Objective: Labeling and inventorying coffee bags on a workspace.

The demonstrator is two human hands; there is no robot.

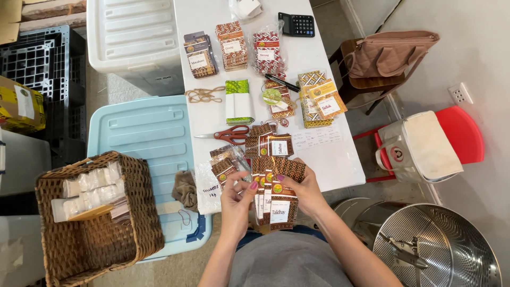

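Both hands meet at the near edge of the white table (329, 159). My left hand (237, 197) pinches a small patterned packet in clear wrap (227, 166) between thumb and fingers. My right hand (304, 192) holds a fanned stack of brown patterned packets with white labels (277, 204), its fingers behind them and thumb in front. More of the same packets (273, 144) lie on the table just beyond the hands. Red-handled scissors (229, 134) rest a little further off, to the left.
Stacks of patterned packets (232, 45), a green roll (238, 101), twine (203, 94), a pen (281, 82) and a calculator (297, 24) crowd the table. A wicker basket (98, 234) sits on a blue bin lid (149, 133) at left. A steel drum (441, 250) and bags stand at right.
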